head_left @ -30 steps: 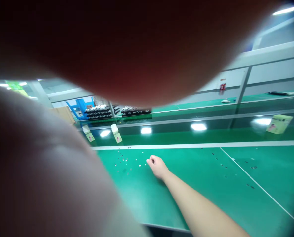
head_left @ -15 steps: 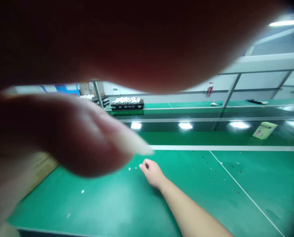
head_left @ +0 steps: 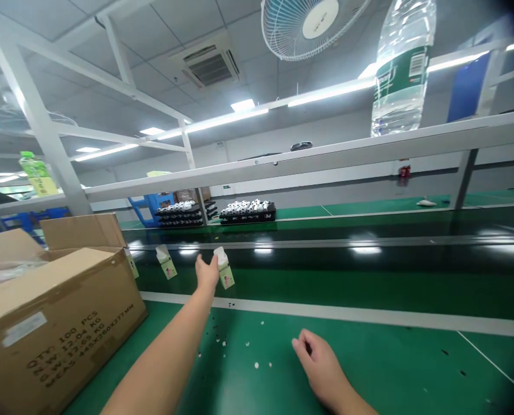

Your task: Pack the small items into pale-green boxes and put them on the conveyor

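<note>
A head-height view over a green worktop (head_left: 369,369) with a dark belt (head_left: 369,259) running along its far edge.

The work appears to be at an early stage. The left hand (head_left: 206,271) has reached past the far edge and meets a small box (head_left: 225,270) that stands tilted on the belt. The box looks gripped but not lifted. A second box (head_left: 166,263) stands on the belt just to its left, untouched.

The left arm is stretched out straight. The hand is closed on the box's left side with the thumb up by its white top. The fingers behind the box are hidden.

The right hand (head_left: 321,369) lies palm down on the worktop, close to the near edge and about midway along it. Its fingers are loosely bent and part open, and nothing shows in its grasp. Small white bits (head_left: 257,364) lie scattered on the worktop just to its left, between the two arms.

A brown carton (head_left: 58,323) with open flaps sits at the near left corner. Beyond the belt, black trays (head_left: 248,211) hold small white pieces. A rail shelf (head_left: 326,157) overhead carries a clear bottle (head_left: 401,69).
</note>
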`<state>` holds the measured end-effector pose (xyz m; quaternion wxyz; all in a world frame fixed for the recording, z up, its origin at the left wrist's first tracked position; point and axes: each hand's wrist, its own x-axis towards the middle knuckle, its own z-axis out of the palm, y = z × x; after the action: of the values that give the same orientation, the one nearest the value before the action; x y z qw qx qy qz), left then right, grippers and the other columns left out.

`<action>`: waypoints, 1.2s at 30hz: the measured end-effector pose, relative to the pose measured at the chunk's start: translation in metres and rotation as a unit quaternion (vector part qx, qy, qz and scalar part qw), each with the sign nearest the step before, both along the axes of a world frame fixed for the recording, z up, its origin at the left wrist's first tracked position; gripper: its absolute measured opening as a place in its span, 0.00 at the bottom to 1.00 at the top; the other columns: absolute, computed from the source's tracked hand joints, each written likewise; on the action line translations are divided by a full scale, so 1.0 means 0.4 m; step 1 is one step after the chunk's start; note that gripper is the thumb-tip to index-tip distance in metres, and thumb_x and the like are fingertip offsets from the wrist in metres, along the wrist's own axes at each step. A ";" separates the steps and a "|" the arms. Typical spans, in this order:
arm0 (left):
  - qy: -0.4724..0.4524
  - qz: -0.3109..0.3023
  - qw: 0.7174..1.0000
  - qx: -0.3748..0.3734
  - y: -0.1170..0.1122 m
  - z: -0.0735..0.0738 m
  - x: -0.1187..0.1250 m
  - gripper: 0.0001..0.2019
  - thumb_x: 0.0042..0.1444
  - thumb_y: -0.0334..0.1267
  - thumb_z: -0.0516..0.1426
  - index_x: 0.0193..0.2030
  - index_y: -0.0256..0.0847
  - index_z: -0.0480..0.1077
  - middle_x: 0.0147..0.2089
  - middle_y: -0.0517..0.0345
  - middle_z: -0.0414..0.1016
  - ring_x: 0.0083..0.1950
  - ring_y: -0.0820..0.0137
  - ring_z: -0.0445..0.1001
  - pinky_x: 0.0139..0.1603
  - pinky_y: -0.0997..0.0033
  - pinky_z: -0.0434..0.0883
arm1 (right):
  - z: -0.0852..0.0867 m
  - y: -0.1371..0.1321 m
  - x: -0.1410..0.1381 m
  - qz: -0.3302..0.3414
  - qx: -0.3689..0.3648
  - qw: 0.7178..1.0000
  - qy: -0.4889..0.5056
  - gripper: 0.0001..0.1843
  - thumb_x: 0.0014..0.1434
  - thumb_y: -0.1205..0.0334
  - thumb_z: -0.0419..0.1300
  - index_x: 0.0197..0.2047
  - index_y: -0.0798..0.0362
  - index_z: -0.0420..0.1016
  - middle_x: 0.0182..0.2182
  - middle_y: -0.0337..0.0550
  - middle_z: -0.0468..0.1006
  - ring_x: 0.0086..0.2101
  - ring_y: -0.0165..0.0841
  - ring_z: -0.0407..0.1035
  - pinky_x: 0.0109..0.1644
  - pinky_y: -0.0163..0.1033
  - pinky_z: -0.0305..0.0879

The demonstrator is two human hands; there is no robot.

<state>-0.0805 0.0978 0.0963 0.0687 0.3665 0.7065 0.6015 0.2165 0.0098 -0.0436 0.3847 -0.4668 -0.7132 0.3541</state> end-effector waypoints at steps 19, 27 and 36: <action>-0.192 -0.411 0.890 0.040 -0.174 -0.263 0.555 0.10 0.59 0.41 0.50 0.31 0.40 0.67 0.31 0.57 0.68 0.33 0.69 0.66 0.37 0.70 0.64 | 0.001 0.020 0.025 -0.163 -0.097 0.942 0.278 0.38 0.61 0.32 0.43 0.59 0.52 0.66 0.58 0.50 0.69 0.59 0.45 0.63 0.61 0.46 0.61; -0.284 -0.527 0.798 0.077 -0.220 -0.232 0.563 0.22 0.65 0.55 0.42 0.41 0.40 0.68 0.39 0.52 0.71 0.40 0.66 0.68 0.47 0.66 0.66 | 0.067 -0.005 0.044 -0.160 -0.129 0.926 0.318 0.28 0.59 0.42 0.53 0.57 0.48 0.67 0.55 0.45 0.73 0.53 0.44 0.69 0.53 0.43 0.69; -0.216 -0.515 0.827 0.071 -0.191 -0.221 0.564 0.12 0.56 0.32 0.52 0.47 0.43 0.67 0.44 0.57 0.71 0.46 0.68 0.70 0.51 0.68 0.66 | 0.090 0.035 0.064 -0.156 0.021 0.925 0.347 0.12 0.52 0.61 0.58 0.42 0.52 0.70 0.45 0.47 0.75 0.44 0.38 0.71 0.48 0.42 0.68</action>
<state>0.1450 0.0214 0.0078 0.4932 0.5415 0.3376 0.5912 0.2421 0.0236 -0.0075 0.6682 -0.4115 -0.4605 0.4149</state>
